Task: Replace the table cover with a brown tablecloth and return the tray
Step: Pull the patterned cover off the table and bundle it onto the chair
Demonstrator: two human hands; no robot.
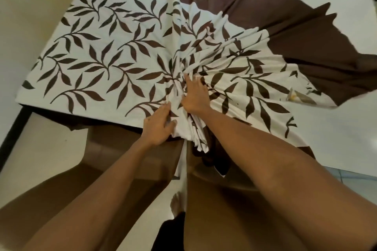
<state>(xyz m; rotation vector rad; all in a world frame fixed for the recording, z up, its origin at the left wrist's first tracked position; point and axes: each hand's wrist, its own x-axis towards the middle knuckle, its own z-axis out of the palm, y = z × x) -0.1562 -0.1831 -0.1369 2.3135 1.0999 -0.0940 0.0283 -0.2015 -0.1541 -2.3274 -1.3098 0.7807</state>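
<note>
On the left, the tablecloth (pixel 98 50) lies flat and smooth on the table. It is white with brown leaves, and it has a plain brown edge all round. Below that side I see the pale floor (pixel 40 138) and a brown chair (pixel 110 142) pushed close to the table edge.

In the middle, near my edge of the table, the cloth is bunched into many folds. My left hand (pixel 158 126) holds the bunch just where it hangs over the edge, with my fingers curled round it. My right hand (pixel 194 97) is just past it, with its fingers dug into the folds and gripping them.

On the right, the cloth fans out in long creases. Its brown edge is pulled in, so the shiny white table (pixel 336 128) shows.
</note>
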